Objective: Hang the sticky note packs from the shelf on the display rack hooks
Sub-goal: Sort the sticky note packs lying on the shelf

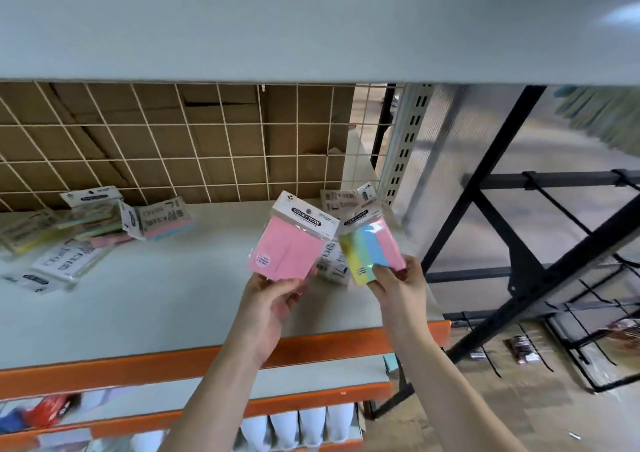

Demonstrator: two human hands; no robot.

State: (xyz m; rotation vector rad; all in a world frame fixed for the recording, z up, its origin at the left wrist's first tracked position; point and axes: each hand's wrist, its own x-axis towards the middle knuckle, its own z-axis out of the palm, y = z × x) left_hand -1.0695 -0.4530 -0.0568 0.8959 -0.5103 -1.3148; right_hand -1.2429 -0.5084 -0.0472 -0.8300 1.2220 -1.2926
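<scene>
Pink, plastic-wrapped sticky note pack point(289, 244) is pinched by the left hand point(273, 299), a striped multicolour pack point(372, 249) by the right hand point(401, 283), above the grey shelf point(173, 299); corner-only holds risk packs being dropped before the black rack hooks point(568, 316) are reached.

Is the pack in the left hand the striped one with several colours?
No, the left hand holds the plain pink pack, while the right hand holds the striped pack.
</scene>
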